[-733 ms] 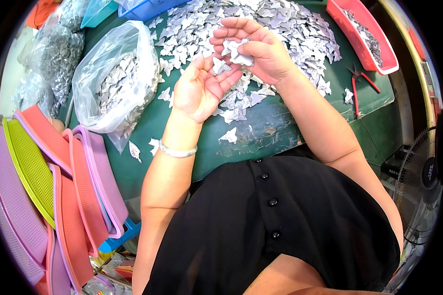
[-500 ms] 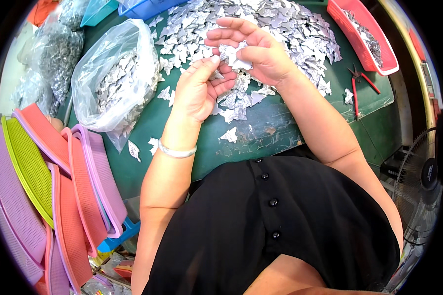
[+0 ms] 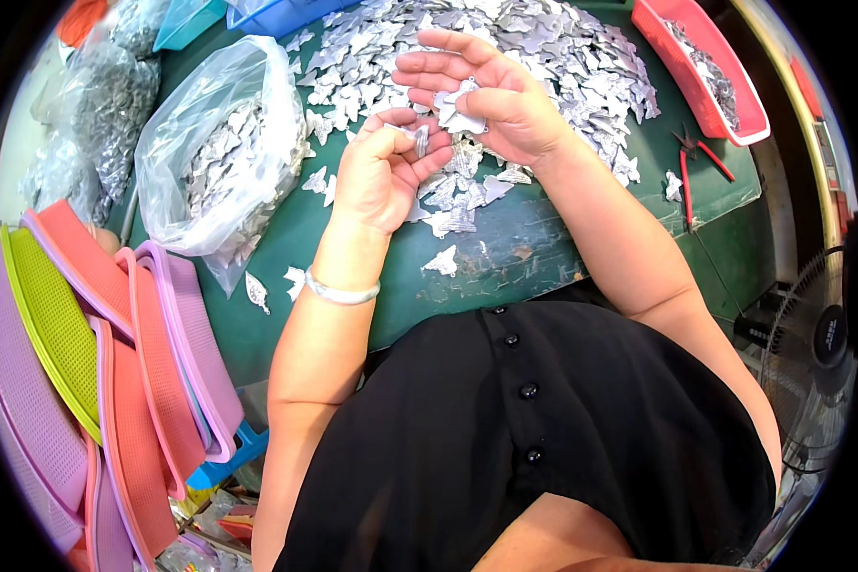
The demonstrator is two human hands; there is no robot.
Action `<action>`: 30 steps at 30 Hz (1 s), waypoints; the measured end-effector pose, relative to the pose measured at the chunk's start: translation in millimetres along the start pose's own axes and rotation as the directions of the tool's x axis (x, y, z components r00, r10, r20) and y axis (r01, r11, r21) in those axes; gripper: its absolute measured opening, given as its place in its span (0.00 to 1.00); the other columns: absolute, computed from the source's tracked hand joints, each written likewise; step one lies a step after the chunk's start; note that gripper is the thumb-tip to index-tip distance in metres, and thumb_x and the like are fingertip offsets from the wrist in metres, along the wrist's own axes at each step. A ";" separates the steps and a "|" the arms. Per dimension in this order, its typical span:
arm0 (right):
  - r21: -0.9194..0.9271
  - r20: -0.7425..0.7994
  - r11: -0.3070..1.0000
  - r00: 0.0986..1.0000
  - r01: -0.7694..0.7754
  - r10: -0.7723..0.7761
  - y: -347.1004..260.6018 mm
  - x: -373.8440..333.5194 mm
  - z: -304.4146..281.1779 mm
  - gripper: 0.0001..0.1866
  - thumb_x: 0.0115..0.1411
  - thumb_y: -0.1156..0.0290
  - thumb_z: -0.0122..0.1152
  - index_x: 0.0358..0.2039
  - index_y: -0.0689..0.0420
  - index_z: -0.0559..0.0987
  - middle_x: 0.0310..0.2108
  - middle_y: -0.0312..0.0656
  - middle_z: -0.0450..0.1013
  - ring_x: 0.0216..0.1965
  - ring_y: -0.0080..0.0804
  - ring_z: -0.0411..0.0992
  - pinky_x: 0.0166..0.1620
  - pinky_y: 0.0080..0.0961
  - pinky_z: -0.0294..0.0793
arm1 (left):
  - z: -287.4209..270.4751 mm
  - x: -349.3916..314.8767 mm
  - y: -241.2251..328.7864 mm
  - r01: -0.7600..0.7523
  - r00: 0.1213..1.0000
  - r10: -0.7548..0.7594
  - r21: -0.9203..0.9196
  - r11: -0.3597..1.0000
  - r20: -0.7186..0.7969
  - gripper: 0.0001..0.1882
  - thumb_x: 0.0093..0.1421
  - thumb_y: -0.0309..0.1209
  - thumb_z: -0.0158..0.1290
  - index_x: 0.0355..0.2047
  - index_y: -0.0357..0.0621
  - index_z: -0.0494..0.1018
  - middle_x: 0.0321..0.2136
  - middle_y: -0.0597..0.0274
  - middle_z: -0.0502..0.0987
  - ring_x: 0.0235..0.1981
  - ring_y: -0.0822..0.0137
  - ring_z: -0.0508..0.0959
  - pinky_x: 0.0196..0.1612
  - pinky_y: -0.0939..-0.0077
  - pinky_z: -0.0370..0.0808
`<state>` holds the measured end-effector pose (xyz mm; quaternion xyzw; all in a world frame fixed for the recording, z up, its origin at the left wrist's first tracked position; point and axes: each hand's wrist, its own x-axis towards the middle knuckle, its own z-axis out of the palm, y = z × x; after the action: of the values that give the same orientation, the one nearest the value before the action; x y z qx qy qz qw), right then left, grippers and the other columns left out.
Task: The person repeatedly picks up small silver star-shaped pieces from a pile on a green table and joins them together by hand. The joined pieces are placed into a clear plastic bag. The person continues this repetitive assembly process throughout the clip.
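My right hand [image 3: 510, 105] pins a silvery butterfly-shaped metal piece [image 3: 459, 112] under its thumb, with the other fingers stretched out to the left. Just beside it, my left hand [image 3: 379, 176] is closed on a smaller-looking silvery metal piece [image 3: 421, 141], seen nearly edge-on between thumb and fingers. Both hands are held above a small heap of similar metal pieces [image 3: 458, 195]. Behind them spreads a large pile of butterfly-shaped metal pieces [image 3: 582, 67]. A clear plastic bag [image 3: 176, 157] with more such pieces stands to the left of my left hand.
Red-handled pliers [image 3: 688, 181] lie at the right of the green table [image 3: 534, 257]. A pink basket [image 3: 748, 110] holds metal parts. Stacked plastic baskets [image 3: 48, 381] crowd the left, below filled bags [image 3: 114, 114]. At the lower right stands a fan [image 3: 806, 353].
My left hand has drawn slightly away from the piece in my right hand, its fingers curling round a separate metal piece. My right hand has hardly moved.
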<state>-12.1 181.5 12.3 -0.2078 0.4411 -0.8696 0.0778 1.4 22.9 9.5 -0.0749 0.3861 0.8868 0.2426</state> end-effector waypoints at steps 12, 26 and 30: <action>-0.059 0.080 0.998 0.997 0.020 -0.015 5.4 -2.3 2.8 0.34 0.42 0.84 0.43 0.54 0.58 0.57 0.48 0.49 0.63 0.52 0.35 0.60 0.55 0.31 0.57 | -1.8 1.5 -7.1 -0.038 0.999 0.034 0.222 0.974 0.025 0.05 0.51 0.25 0.53 0.28 0.44 0.68 0.18 0.68 0.69 0.18 0.75 0.69 0.19 0.86 0.63; 0.009 0.050 1.000 0.998 0.024 -0.025 0.2 -1.5 1.2 0.34 0.42 0.84 0.43 0.54 0.58 0.58 0.49 0.50 0.63 0.52 0.36 0.61 0.55 0.31 0.57 | -3.3 2.9 -2.9 -0.026 0.999 0.027 -0.019 0.999 0.021 0.08 0.51 0.23 0.46 0.33 0.40 0.65 0.29 0.55 0.72 0.28 0.64 0.74 0.34 0.71 0.74; 0.017 0.048 0.999 0.998 0.044 -0.044 1.4 -0.1 -1.1 0.33 0.42 0.84 0.43 0.54 0.58 0.59 0.49 0.50 0.63 0.52 0.36 0.61 0.55 0.31 0.58 | -2.0 -0.2 1.0 -0.007 1.000 0.008 -0.045 0.999 0.023 0.10 0.49 0.22 0.43 0.34 0.40 0.63 0.31 0.51 0.71 0.28 0.60 0.74 0.34 0.67 0.74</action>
<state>-12.5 181.5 10.5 -0.2379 0.4276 -0.8692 0.0709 1.0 20.8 8.8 -0.0686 0.3636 0.8969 0.2422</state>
